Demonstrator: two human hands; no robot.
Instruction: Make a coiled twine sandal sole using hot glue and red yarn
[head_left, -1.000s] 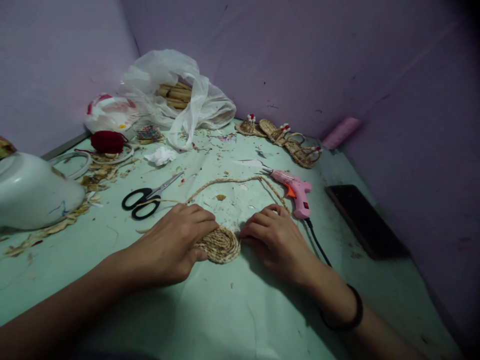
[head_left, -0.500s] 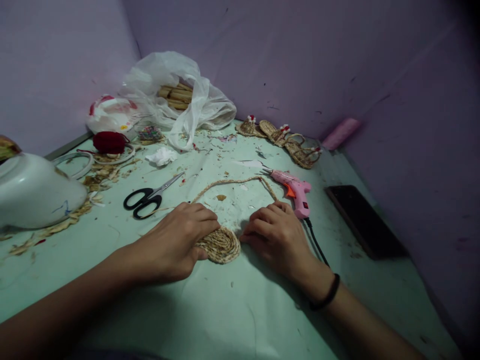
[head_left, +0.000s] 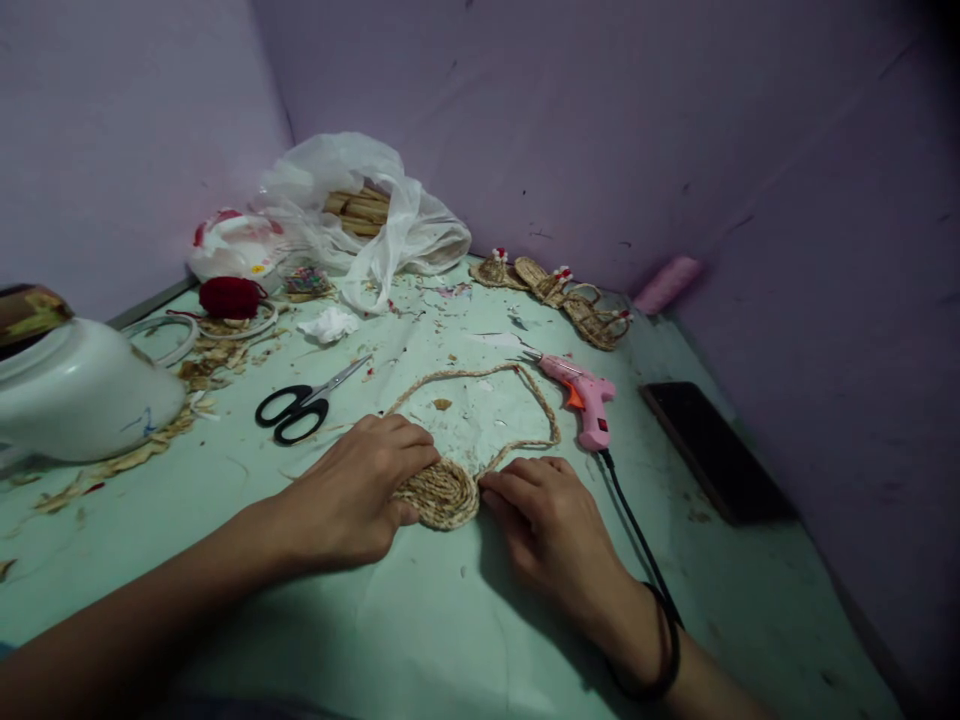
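A coiled oval of braided straw-coloured cord [head_left: 442, 495] lies flat on the pale green table cover. My left hand [head_left: 367, 485] is closed on its left side, fingers over the top and thumb at the near edge, hiding that part. At the coil's right edge my right hand [head_left: 544, 510] pinches the braid where it leaves the coil. The loose braided cord [head_left: 556, 425] runs from there in a wide loop behind both hands. Beyond my right hand lies a pink glue gun [head_left: 592, 400] with a black cable; black-handled scissors [head_left: 307, 400] lie beyond my left.
A white bowl-like vessel [head_left: 90, 390] stands at left among dry scraps. Behind are red yarn [head_left: 231, 297], a plastic bag [head_left: 405, 235] holding dried stalks, and several small woven slippers [head_left: 596, 318]. A phone [head_left: 709, 450] lies at right, by the purple wall.
My right hand has rotated and lowered at the coil's edge, its fingers closing on the braid. More of the loose loop now shows. The view has shifted slightly.
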